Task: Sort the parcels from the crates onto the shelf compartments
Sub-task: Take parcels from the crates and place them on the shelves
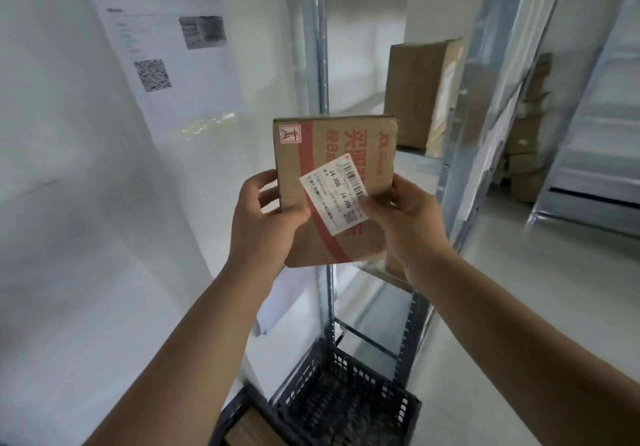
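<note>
A flat brown cardboard parcel (332, 154) with red print and a white label reading J4-J06 is held up in front of the metal shelf (317, 64). My left hand (266, 220) grips its lower left edge, thumb on the front face. My right hand (405, 213) grips the lower right edge, thumb on the label. On the shelf compartment behind stands a taller brown box (420, 92). Below, on the floor, sits a dark plastic crate (346, 397). A second crate (239, 425) at the bottom edge holds a brown parcel.
A white wall (69, 203) with a printed sheet (166, 40) bearing a QR code is on the left. More metal racking (588, 133) and stacked brown boxes (526, 140) stand to the right. The grey floor (519, 289) lies between the racks.
</note>
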